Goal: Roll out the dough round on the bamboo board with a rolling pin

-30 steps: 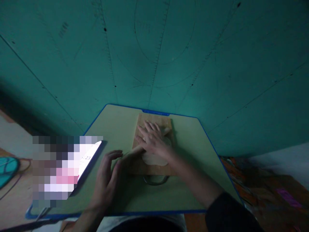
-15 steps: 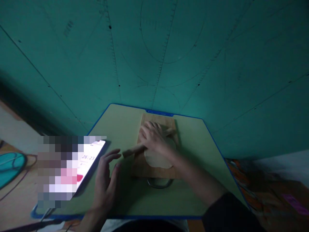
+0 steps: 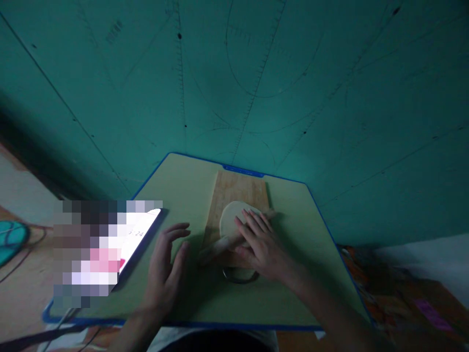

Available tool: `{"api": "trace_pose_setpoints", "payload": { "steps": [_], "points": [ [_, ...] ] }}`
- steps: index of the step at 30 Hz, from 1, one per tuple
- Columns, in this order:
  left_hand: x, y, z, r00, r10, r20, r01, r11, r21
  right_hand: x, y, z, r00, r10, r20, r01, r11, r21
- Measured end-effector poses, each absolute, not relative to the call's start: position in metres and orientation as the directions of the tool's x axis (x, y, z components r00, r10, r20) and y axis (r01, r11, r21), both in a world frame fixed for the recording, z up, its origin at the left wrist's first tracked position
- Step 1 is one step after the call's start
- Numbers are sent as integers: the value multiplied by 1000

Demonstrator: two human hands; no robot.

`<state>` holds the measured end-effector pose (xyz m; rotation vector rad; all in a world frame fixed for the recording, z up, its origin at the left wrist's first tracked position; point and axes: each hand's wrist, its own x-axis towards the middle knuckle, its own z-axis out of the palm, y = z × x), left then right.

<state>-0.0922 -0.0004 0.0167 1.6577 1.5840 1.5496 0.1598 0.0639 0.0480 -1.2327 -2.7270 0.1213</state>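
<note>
A flat round of pale dough lies on a wooden cutting board. Across its near part, slanting up to the right, is a wooden rolling pin. My right hand lies on top of the pin with its fingers stretched out and partly spread, hiding the pin's middle and some of the dough. To the left of the board, my left hand hovers with thumb and fingers apart. It holds nothing and stays clear of the pin's left end.
Under the board is a pale table with blue edging, standing against a green marked wall. A lit phone, partly pixelated, leans at the left. The board's metal handle points toward me. Boxes sit lower right.
My right hand has rolled the pin toward me, from the dough's far side to its near side, and its fingers now lie straighter. My left hand has barely moved.
</note>
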Motion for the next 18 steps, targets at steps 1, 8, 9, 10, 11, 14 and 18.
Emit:
{"api": "trace_pose_setpoints", "payload": {
  "steps": [1, 8, 9, 10, 11, 14, 18],
  "points": [
    [-92, 0, 16, -241, 867, 436, 455, -296, 840, 155, 70, 50, -652, 753, 89, 741, 658, -135],
    [-94, 1, 16, -265, 871, 414, 438, -274, 856, 93, 146, 60, -539, 840, 70, 828, 543, -139],
    [-94, 1, 17, -271, 870, 412, 437, -270, 858, 85, 153, 60, -525, 848, 73, 837, 530, -136],
    [-94, 1, 17, -275, 871, 408, 435, -265, 860, 80, 158, 60, -516, 854, 72, 843, 521, -134],
    [-95, 1, 17, -280, 871, 405, 434, -261, 862, 76, 160, 61, -514, 855, 67, 845, 518, -132],
    [-94, 1, 18, -293, 873, 390, 419, -249, 873, 80, 152, 60, -535, 843, 55, 833, 538, -129],
    [-92, 2, 20, -287, 884, 370, 403, -239, 883, 100, 123, 58, -581, 809, 93, 798, 588, -134]
  ]
}}
